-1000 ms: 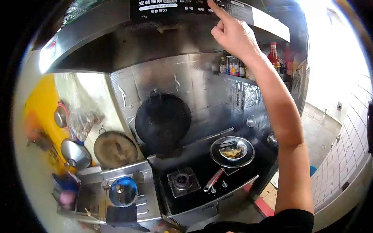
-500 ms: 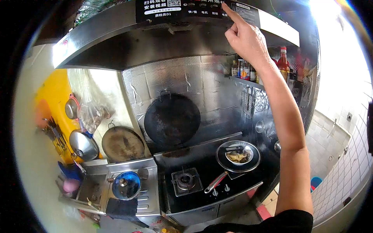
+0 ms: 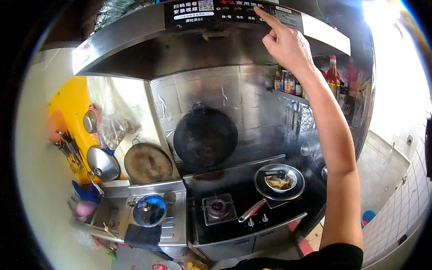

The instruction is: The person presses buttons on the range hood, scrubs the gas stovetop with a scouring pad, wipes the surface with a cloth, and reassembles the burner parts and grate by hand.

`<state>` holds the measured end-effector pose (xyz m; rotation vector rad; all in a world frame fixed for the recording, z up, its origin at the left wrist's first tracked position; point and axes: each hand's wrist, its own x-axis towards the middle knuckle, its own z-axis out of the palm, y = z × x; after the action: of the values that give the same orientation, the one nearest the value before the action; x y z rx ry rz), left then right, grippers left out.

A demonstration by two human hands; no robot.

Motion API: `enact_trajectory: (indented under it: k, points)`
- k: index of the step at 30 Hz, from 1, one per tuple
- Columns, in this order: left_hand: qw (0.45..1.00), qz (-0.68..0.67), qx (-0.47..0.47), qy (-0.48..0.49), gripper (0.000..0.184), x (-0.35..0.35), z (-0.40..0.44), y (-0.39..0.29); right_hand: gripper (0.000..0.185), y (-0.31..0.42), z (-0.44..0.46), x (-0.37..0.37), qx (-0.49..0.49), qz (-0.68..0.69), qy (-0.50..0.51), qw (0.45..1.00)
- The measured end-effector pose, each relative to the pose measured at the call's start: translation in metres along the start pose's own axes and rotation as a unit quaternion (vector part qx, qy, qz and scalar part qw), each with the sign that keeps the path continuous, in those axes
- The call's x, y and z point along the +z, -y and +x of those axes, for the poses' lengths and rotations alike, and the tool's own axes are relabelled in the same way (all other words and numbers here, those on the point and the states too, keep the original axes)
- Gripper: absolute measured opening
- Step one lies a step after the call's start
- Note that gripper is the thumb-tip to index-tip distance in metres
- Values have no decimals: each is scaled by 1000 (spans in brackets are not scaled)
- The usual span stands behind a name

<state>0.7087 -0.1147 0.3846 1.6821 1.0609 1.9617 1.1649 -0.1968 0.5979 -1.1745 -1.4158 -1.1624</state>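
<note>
My right hand (image 3: 289, 48) is raised to the front of the range hood (image 3: 130, 48). Its index finger is stretched out, with the fingertip at the black control panel (image 3: 231, 14), near the row of labelled buttons. The other fingers are partly curled, and nothing is held. Whether the fingertip presses a button cannot be made out. My left hand is out of view. Below, a frying pan (image 3: 294, 191) with a red and grey handle (image 3: 253, 210) sits over the right burner. Within its rim is a white bowl (image 3: 284, 190) with yellowish-brown food.
The left gas burner (image 3: 219, 208) has no pot. A blue-looking glass-lidded pot (image 3: 150, 210) stands beside the sink (image 3: 108, 212). A large black wok (image 3: 205, 137) leans against the back wall. Bottles (image 3: 288, 82) line a shelf at right.
The view has shifted slightly, so the hood panel and stove appear lower and further right. The fingertip has moved slightly left across the panel. The pan and burner look unchanged.
</note>
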Motion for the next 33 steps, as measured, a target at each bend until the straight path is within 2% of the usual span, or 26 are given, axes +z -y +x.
enact_trajectory:
  k: [5,8,14,17,20,23,33]
  points:
    - [1000,6,-4,0,44,1,-4,2,66,6,1,-2,-1,-23,5,1000]
    - [1000,12,-9,1,44,1,-7,4,65,21,2,-15,-1,-35,43,998]
    - [1000,16,-14,3,43,3,-13,5,66,10,1,-3,-79,-35,-34,996]
    - [1000,20,-15,3,43,4,-16,5,68,19,-2,-23,15,8,61,998]
    - [1000,22,-18,2,43,5,-19,5,70,3,-5,-13,-28,1,-11,1000]
    - [999,25,-23,2,43,5,-23,9,72,1,-4,-16,7,-39,33,999]
    - [998,31,-45,1,43,10,-34,19,69,-9,-3,-8,-34,-33,1,999]
